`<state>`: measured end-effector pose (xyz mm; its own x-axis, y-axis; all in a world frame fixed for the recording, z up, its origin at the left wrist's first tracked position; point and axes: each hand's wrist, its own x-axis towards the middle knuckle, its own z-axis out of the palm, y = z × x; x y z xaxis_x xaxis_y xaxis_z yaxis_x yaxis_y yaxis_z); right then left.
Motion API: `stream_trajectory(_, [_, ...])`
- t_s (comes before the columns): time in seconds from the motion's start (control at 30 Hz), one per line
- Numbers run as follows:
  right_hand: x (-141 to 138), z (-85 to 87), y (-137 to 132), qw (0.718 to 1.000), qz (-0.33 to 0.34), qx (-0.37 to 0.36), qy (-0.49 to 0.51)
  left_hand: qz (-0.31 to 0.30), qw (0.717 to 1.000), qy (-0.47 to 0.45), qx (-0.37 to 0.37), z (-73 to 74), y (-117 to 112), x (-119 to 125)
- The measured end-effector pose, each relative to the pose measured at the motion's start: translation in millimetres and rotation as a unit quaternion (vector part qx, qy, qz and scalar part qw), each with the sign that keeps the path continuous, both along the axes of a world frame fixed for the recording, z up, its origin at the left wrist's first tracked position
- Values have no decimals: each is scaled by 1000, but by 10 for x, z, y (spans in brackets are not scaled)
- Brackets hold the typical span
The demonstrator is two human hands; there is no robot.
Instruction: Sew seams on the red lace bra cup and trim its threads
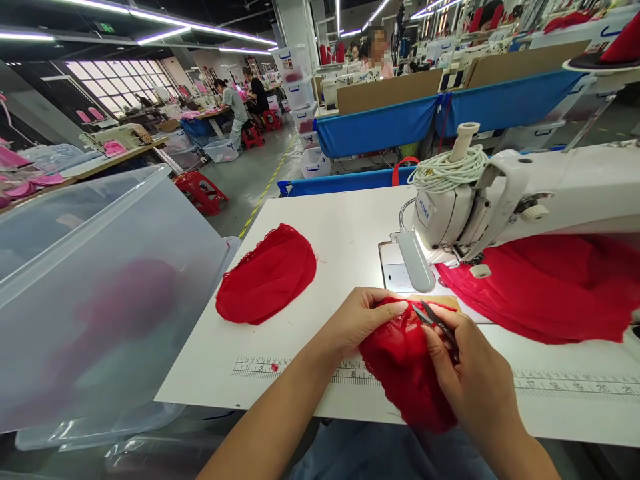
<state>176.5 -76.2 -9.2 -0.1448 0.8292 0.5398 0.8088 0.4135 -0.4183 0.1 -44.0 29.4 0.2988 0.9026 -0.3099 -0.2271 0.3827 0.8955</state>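
My left hand (367,319) pinches the top edge of a red fabric piece (410,373), which hangs down over the table's front edge. In my right hand (467,363) is a pair of dark thread snips (440,327), its blades parted and pointing at the fabric's edge beside my left thumb. Just behind both hands stands a white sewing machine (445,213), its grey lamp (417,260) over the needle plate. More red fabric (550,287) lies under the machine's arm. To the left on the table rests another red oval piece (270,277) with a lacy edge.
The white table (350,220) has a printed ruler along its front. A translucent plastic bin (100,293) stands close on the left. A blue cloth trough (380,137) runs behind the table. Red stools (200,191) and people at other machines are farther back.
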Motion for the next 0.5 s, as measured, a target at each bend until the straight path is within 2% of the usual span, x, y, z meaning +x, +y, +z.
stream_trajectory(0.5, [-27,6,-20,1000,6,-4,11,1,1000,-5,5,13,2,-1])
